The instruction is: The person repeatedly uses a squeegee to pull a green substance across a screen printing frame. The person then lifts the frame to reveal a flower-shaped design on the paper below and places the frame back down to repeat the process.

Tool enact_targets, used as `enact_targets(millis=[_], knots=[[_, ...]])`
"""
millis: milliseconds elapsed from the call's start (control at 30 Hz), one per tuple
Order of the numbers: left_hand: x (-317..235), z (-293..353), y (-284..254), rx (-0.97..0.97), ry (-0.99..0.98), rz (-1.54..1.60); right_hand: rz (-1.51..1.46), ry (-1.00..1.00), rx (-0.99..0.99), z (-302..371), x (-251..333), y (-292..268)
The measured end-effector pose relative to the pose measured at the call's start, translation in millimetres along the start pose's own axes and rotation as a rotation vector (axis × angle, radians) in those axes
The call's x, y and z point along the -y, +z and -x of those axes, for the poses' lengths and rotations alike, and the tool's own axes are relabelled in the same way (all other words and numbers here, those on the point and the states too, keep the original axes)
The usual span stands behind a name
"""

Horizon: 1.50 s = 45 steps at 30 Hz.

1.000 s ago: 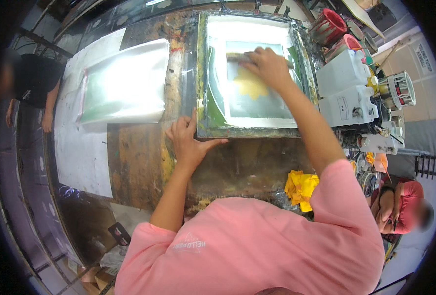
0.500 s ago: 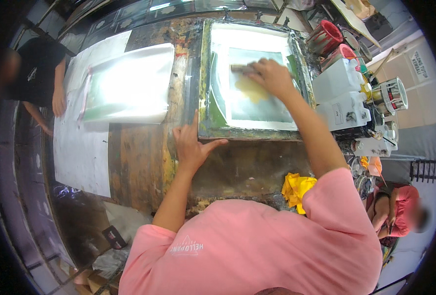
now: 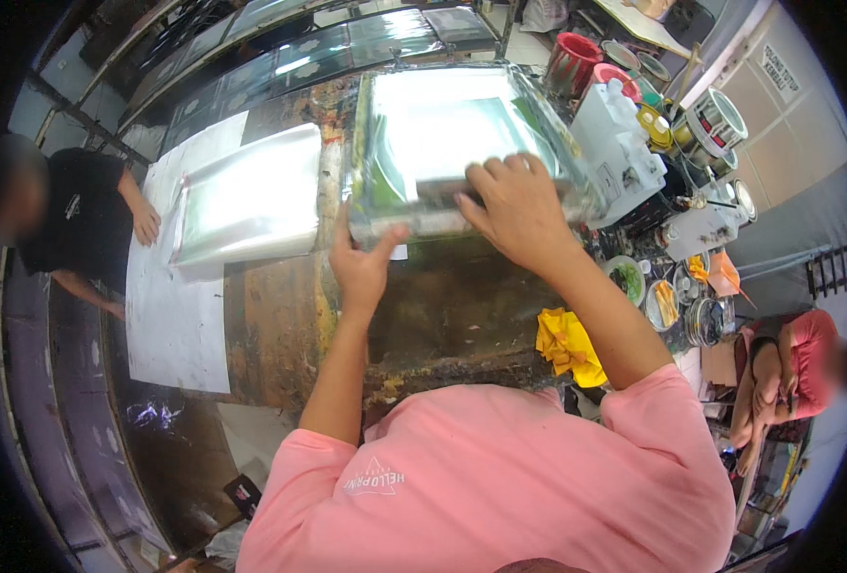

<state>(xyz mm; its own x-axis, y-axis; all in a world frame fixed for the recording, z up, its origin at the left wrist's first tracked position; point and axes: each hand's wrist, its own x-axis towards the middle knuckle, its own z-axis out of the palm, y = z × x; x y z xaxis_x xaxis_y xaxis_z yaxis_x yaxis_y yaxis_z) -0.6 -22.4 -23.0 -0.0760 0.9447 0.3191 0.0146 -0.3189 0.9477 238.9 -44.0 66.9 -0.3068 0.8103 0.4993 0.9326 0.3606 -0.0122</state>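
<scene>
Here, both hands — left hand (image 3: 361,263), right hand (image 3: 514,210) — gripping printing screen frame (image 3: 423,134)

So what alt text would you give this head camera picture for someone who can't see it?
A person in a pink shirt grips the near edge of a printing screen frame with the left hand and right hand over a stained worktable. A yellow rag lies nearby.

One framed printing screen (image 3: 443,143); one yellow rag (image 3: 567,346); one red bucket (image 3: 572,63) — and two other people.
</scene>
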Motion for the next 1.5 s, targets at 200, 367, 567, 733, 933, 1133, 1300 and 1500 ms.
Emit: enact_targets(millis=[200,367,567,733,933,1133,1300,1500], knots=[[-28.7,-46.7,15.7,-0.070,0.276,-0.153,0.128,-0.059,-0.351,-92.5,-31.6,-31.1],[16.5,1.4,3.6,0.277,0.176,-1.272,0.002,0.015,-0.240,-139.7,-50.7,-57.2],[33.8,23.7,9.6,0.489,-0.021,-1.344,-0.001,-0.008,-0.311,-163.1,-57.6,-67.4],[27.0,-4.7,21.3,0.263,0.109,-1.352,-0.011,0.017,-0.279,-167.8,-59.8,-68.2],[26.8,27.1,19.4,0.367,-0.073,-1.474,-0.044,0.041,-0.252,-165.5,-59.1,-69.2],[8.8,-33.2,26.6,0.141,0.280,-1.009,-0.011,0.045,-0.247,-169.1,-53.5,-75.9],[11.2,-55.2,-35.2,-0.112,0.204,-0.906,-0.036,0.011,-0.300,-153.4,-49.6,-66.9],[27.1,-65.1,-186.9,-0.263,0.088,-1.155,0.055,-0.015,-0.377,-146.3,-50.6,-51.4]])
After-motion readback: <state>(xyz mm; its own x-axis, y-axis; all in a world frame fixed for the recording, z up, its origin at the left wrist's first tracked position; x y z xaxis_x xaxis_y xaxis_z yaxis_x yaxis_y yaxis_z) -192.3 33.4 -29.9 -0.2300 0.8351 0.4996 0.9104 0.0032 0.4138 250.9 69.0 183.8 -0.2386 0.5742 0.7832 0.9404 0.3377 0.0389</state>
